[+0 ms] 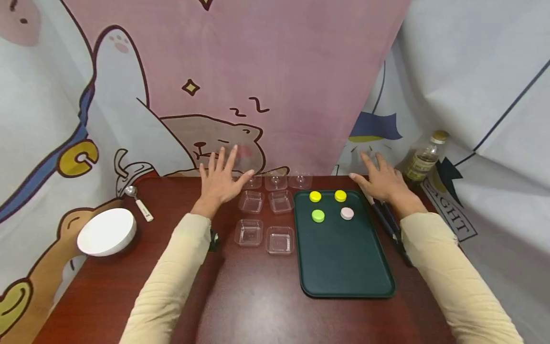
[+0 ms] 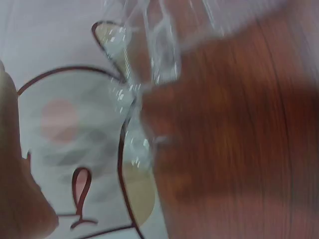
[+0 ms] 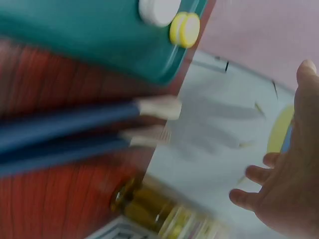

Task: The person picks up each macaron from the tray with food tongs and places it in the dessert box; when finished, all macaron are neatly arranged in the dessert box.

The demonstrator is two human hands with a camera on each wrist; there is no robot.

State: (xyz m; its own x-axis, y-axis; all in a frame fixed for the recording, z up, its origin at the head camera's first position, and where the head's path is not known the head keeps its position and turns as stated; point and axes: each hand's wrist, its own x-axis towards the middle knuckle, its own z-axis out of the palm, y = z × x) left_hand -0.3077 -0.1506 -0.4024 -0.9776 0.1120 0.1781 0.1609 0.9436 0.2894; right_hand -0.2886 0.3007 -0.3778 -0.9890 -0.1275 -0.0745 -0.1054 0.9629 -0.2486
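Note:
My left hand (image 1: 220, 177) is held with fingers spread, left of several clear plastic boxes (image 1: 250, 232) and their lids, and holds nothing. Part of that hand (image 2: 22, 194) shows along the left edge of the left wrist view, with blurred clear plastic (image 2: 164, 50) nearby. My right hand (image 1: 380, 180), its fingers also apart, hovers by the far right corner of a dark green tray (image 1: 343, 258). On the tray sit two yellow macarons (image 1: 340, 196), a green macaron (image 1: 318, 216) and a pale pink macaron (image 1: 347, 213). In the right wrist view, the right hand (image 3: 294, 174) grips nothing.
Two blue-handled utensils (image 3: 75, 119) with pale heads lie right of the tray. A bottle with a yellow cap (image 1: 423, 160) stands at the back right. On the left are a white bowl (image 1: 107, 232) and a spoon with a white handle (image 1: 143, 210). Printed cloth (image 1: 301, 86) hangs behind the table.

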